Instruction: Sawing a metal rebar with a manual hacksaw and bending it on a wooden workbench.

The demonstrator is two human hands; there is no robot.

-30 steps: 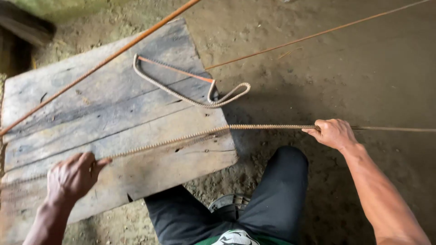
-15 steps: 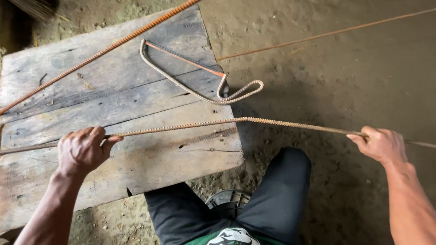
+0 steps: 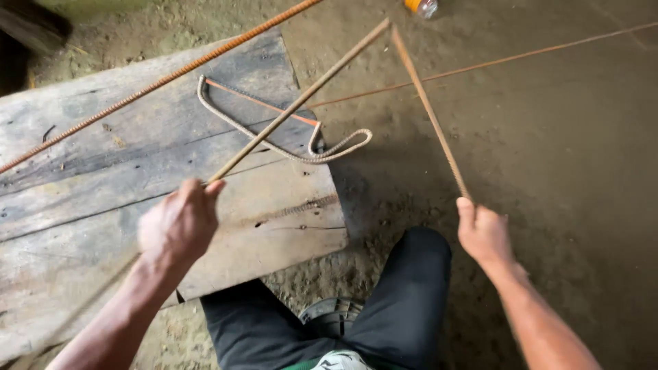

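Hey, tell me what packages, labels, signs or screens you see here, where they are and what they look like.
Orange and clear container: top edge of the view on the dirt floor, beyond the bent steel rebar; mostly cut off, too little shows to tell any label.
No signs or screens in view.

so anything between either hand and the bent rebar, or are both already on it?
Nothing in between. The left hand grips one leg of the bent rebar over the wooden board, and the right hand holds the end of the other leg. The bend sits raised above the dirt floor, with the hooked rebar tool lying below it.
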